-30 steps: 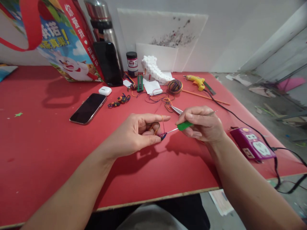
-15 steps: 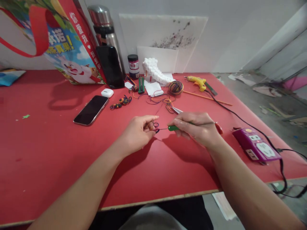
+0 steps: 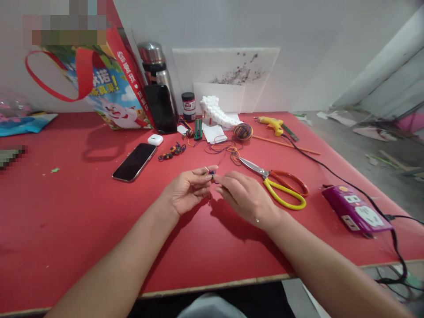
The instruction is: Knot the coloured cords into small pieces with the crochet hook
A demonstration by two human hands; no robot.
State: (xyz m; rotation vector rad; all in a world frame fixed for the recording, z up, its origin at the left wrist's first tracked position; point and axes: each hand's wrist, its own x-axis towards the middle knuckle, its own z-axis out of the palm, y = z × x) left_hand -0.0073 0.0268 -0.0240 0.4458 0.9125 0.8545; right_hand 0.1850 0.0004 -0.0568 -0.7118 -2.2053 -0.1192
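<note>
A small piece of dark multicoloured yarn work (image 3: 212,175) is pinched between the thumb and fingers of my left hand (image 3: 190,189). My right hand (image 3: 248,196) is closed, its thumb and index fingertips meeting at that same yarn piece from the right. The green-handled crochet hook cannot be made out now. From the fingers a thin strand runs up to loose yarn (image 3: 228,148) and a multicoloured yarn ball (image 3: 243,131). Just right of my right hand lie large scissors (image 3: 265,173) with one orange-red and one yellow handle loop.
Left of my hands lie a phone (image 3: 135,162), a white earbud case (image 3: 155,140) and a knotted yarn strip (image 3: 172,152). A yellow glue gun (image 3: 271,125) and a purple power socket box (image 3: 357,209) with cables are at the right. Behind stand a steel flask (image 3: 153,55) and a gift bag (image 3: 122,104).
My right hand has moved left to meet my left hand at the yarn piece. The green crochet hook has gone from sight, and the scissors are uncovered. The view has tilted up slightly.
</note>
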